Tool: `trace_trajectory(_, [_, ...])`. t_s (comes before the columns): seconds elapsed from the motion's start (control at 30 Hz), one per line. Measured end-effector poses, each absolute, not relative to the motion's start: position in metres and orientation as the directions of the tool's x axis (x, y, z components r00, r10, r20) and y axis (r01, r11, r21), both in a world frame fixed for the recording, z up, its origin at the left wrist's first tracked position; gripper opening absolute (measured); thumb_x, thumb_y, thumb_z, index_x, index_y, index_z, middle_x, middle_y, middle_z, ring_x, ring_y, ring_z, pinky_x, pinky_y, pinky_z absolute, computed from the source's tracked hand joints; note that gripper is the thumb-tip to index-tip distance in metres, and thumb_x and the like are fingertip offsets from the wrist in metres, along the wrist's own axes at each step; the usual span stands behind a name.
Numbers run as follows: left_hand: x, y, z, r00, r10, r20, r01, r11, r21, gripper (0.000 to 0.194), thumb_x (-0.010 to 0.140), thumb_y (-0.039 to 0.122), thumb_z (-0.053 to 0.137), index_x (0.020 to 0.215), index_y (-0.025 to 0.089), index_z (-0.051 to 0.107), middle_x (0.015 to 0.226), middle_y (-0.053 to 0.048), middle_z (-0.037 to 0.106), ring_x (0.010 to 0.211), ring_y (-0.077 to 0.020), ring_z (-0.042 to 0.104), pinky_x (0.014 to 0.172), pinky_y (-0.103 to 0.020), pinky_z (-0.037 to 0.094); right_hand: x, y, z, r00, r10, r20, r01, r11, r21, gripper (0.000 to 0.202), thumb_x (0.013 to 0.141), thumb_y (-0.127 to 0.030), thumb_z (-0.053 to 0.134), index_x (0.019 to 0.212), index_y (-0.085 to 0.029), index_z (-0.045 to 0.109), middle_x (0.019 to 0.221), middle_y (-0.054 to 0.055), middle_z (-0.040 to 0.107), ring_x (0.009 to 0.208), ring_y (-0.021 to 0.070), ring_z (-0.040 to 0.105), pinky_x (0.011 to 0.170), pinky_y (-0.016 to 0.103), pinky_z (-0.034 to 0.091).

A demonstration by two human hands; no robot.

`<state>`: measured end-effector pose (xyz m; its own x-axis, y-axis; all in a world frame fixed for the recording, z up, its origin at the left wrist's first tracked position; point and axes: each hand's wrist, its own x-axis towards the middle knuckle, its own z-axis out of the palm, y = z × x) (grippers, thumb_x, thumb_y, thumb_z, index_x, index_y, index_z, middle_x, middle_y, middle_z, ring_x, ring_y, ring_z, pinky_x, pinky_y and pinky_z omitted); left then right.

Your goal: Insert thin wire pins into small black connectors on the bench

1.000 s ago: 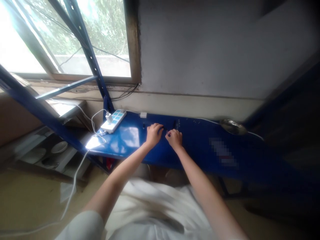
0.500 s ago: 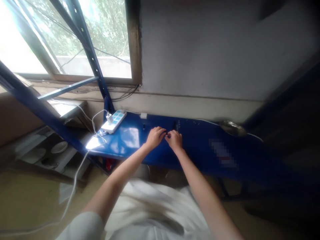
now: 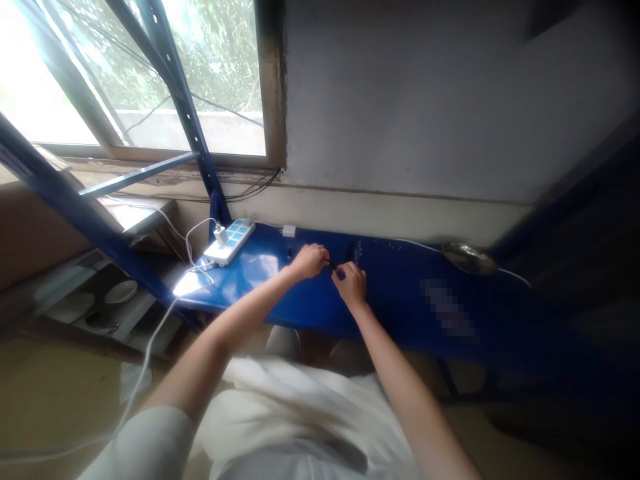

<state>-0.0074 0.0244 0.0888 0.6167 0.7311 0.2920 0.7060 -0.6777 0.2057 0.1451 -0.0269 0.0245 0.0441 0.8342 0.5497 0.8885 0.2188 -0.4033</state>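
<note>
My left hand [image 3: 312, 261] and my right hand [image 3: 351, 283] are both closed above the blue tabletop [image 3: 400, 287]. Between their fingertips runs a small, dark, thin piece [image 3: 331, 265], too small for me to name; each hand pinches one end of it. Just behind my left hand lies a tiny dark object [image 3: 289, 253]. Beyond my right hand sits a dark item with a row of small light bits [image 3: 358, 251] beside it.
A white power strip [image 3: 230, 243] with a plugged-in white charger [image 3: 221, 233] lies at the left. Near the wall are a white adapter [image 3: 289, 231] and a shiny metal lamp or dish [image 3: 470, 257]. A blue upright post [image 3: 186, 110] rises at the left, and a white cable [image 3: 145, 367] hangs down.
My left hand has shifted slightly up and away from my right hand, so more of the dark piece shows between them. The view has moved a little.
</note>
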Motion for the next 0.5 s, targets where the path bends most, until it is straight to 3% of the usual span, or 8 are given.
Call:
trace_trajectory(0.13, [-0.012, 0.05, 0.112, 0.635, 0.735, 0.238, 0.738, -0.668, 0.093, 0.017, 0.077, 0.018, 0.053, 0.087, 0.018, 0.067, 0.093, -0.006, 0.065, 0.092, -0.0212, 0.055, 0.078, -0.031, 0.037, 0.143, -0.028, 0.014, 0.13, 0.796, 0.591, 0.849, 0.218, -0.481, 0.023, 0.083, -0.026, 0.043, 0.094, -0.016, 0.06, 0.088, 0.008, 0.063, 0.083, 0.0176, 0.056, 0.076, 0.029, 0.033])
trace_trajectory(0.27, [-0.024, 0.072, 0.124, 0.596, 0.792, 0.133, 0.802, -0.596, -0.04, 0.015, 0.072, 0.014, 0.055, 0.082, 0.017, 0.066, 0.094, -0.009, 0.064, 0.095, -0.0225, 0.051, 0.08, -0.031, 0.034, 0.143, -0.029, 0.006, 0.169, 0.782, 0.601, 0.83, 0.216, -0.514, 0.025, 0.084, -0.024, 0.039, 0.095, -0.015, 0.06, 0.089, 0.009, 0.062, 0.078, 0.0169, 0.055, 0.077, 0.03, 0.035])
trace_trajectory(0.5, [-0.038, 0.082, 0.111, 0.553, 0.833, 0.019, 0.825, -0.544, -0.155, 0.013, 0.068, 0.01, 0.057, 0.078, 0.015, 0.065, 0.097, -0.012, 0.061, 0.098, -0.0235, 0.047, 0.084, -0.033, 0.032, 0.142, -0.031, -0.003, 0.147, 0.756, 0.638, 0.842, 0.242, -0.482, 0.028, 0.084, -0.02, 0.035, 0.095, -0.015, 0.06, 0.095, 0.01, 0.063, 0.082, 0.0165, 0.057, 0.081, 0.03, 0.035])
